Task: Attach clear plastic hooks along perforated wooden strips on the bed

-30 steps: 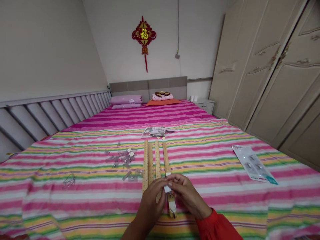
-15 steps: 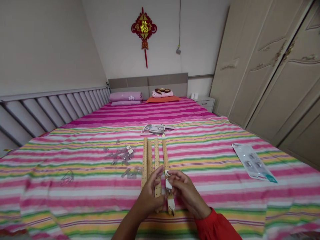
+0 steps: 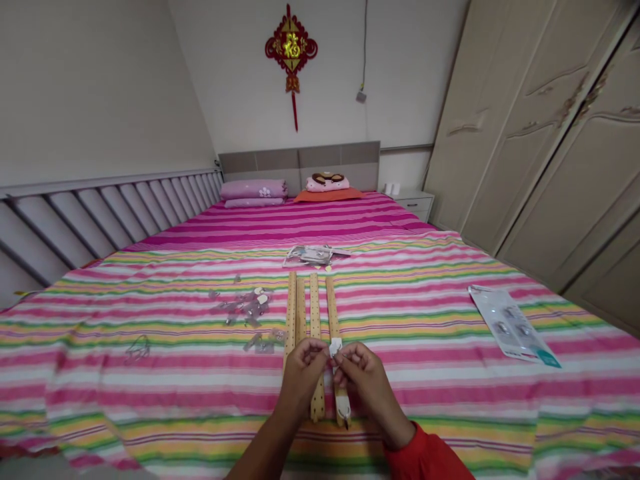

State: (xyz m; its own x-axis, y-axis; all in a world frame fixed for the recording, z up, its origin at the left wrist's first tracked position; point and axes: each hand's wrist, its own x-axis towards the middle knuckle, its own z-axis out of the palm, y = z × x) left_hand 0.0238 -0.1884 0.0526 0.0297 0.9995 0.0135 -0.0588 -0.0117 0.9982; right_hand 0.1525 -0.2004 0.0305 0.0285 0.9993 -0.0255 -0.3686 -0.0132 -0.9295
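Several long perforated wooden strips (image 3: 301, 307) lie side by side on a striped bedsheet (image 3: 425, 320). My left hand (image 3: 300, 377) and my right hand (image 3: 364, 381) meet over their near ends. Both pinch a small white clip (image 3: 334, 347) sitting on the rightmost strip. A white-tipped end (image 3: 343, 412) of that strip shows below my right hand. My right arm wears a red sleeve (image 3: 425, 457).
Clear plastic clips (image 3: 245, 310) are scattered left of the strips. A torn packet (image 3: 315, 255) lies beyond them, and a white blister pack (image 3: 513, 325) at the right. Pillows (image 3: 254, 190) rest by the headboard. A wardrobe (image 3: 550, 133) stands at the right, a padded wall panel (image 3: 75, 227) at the left.
Both hands shifted slightly up the strips while keeping hold of the white clip. The head camera tilted a little, so the room sits higher in view.
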